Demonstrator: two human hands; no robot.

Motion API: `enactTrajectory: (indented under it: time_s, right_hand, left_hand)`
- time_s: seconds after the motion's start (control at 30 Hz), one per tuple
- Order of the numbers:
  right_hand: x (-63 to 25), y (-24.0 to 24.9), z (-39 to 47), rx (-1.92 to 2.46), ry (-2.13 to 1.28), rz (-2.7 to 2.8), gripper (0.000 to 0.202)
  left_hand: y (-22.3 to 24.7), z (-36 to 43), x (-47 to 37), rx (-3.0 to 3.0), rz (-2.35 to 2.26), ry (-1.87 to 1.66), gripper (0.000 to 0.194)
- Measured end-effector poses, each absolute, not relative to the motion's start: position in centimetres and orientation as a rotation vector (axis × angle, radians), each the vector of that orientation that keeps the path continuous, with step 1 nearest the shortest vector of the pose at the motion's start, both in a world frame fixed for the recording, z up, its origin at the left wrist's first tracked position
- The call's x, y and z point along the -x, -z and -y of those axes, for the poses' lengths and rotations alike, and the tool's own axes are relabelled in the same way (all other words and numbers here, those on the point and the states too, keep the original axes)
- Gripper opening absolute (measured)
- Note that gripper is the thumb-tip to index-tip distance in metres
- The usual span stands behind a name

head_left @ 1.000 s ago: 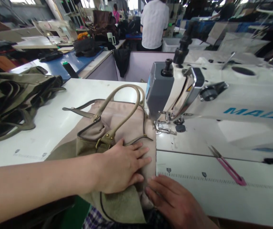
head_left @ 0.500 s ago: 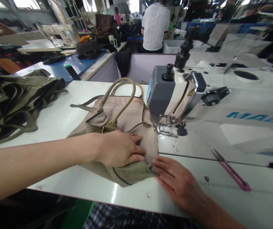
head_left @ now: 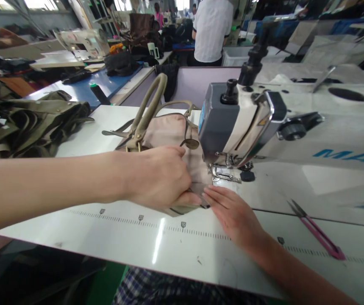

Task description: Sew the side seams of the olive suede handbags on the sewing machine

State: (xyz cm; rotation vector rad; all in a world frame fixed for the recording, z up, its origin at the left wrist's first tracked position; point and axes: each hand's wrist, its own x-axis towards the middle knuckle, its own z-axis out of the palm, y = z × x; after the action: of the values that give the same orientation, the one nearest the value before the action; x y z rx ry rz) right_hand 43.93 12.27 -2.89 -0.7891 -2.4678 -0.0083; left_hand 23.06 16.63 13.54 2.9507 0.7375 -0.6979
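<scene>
A handbag (head_left: 165,131) with a pinkish-beige lining facing out and olive handles (head_left: 150,106) lies on the white sewing table (head_left: 115,241). My left hand (head_left: 161,176) is closed on the bag's fabric, knuckles up, with most fingertips hidden. At the bag's near right corner, my right hand (head_left: 235,216) has its fingers pressed together over the edge; its thumb is out of sight. Just beyond that corner stands the sewing machine (head_left: 229,123), its presser foot (head_left: 224,174) beside the bag's right edge. The fabric does not visibly lie under the foot.
Pink-handled thread snips (head_left: 320,235) lie on the table at the right. A heap of olive bags (head_left: 26,123) fills the left side. A dark thread cone (head_left: 99,94) leans behind it. Farther back, a person in a white shirt (head_left: 213,31) faces away.
The bag's near part has drawn away from the table's front edge, uncovering the ruler marks. My left hand has curled from flat to closed. One handle now stands more upright.
</scene>
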Motion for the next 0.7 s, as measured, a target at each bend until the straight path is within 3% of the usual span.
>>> enactTrajectory:
  time_s: [0.17,0.33,0.6,0.7]
  right_hand:
    - [-43.7,3.5,-13.0,0.837,-0.068,2.404,0.029]
    - [-43.9,3.2,-13.2,0.87,-0.117,2.386,0.034]
    - [-43.0,2.3,-10.1,0.943,-0.118,2.302,0.032]
    - [-41.8,2.1,-7.8,0.95,-0.178,2.286,0.023]
  left_hand:
    - [-13.1,-10.1,-25.1,-2.745,-0.725,0.505,0.015]
    - [-8.5,-5.1,-26.1,-2.535,-0.561,0.539,0.051]
    - [-6.7,-2.4,-17.7,-2.567,-1.204,0.233,0.094]
    - [-7.7,-3.1,-17.6,-2.575,-1.207,0.289,0.085]
